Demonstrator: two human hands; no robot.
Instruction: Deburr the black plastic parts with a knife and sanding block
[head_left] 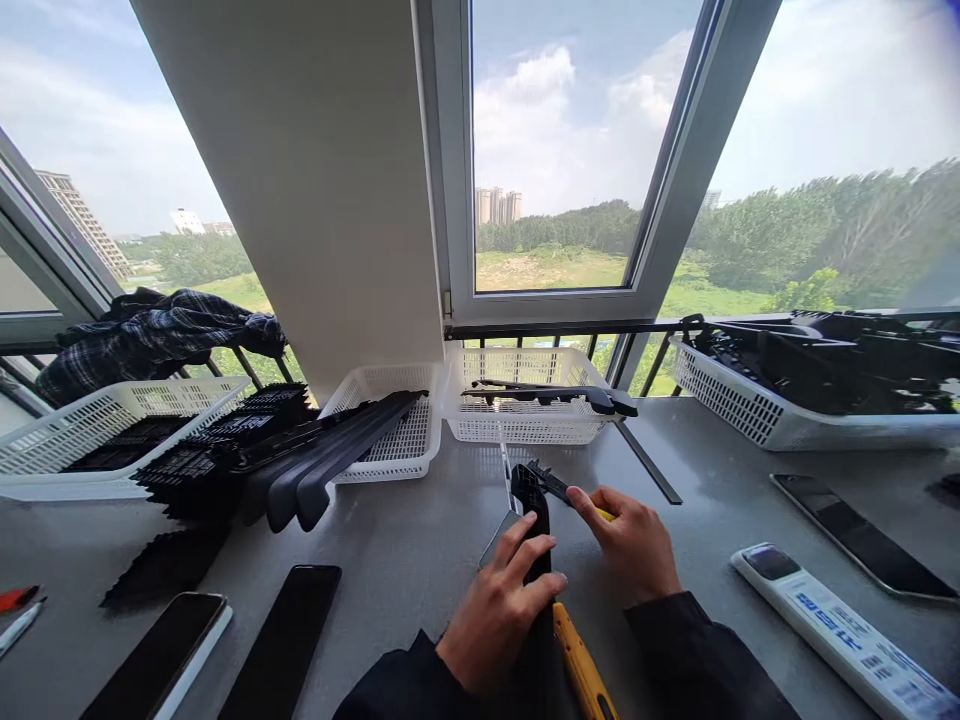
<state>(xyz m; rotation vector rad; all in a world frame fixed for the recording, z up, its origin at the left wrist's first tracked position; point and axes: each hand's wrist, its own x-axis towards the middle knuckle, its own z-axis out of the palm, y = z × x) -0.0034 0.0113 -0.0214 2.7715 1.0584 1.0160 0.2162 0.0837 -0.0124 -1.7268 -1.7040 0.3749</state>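
Note:
My left hand rests over a long black plastic strip, its fingers and thumb gripping the sides. The strip points away from me, and its near part is partly hidden by the hand. My right hand is closed on a slim dark tool with a yellow handle, whose tip meets the strip's far end. What kind of tool it is cannot be made out. Close to the left hand, a yellow-handled tool lies along the strip's right side. A thin silvery piece lies just beyond the strip.
White baskets line the window side. Long black parts and stacked toothed black pieces are at left. Phones, a black slab and a white printed box lie around on the grey table.

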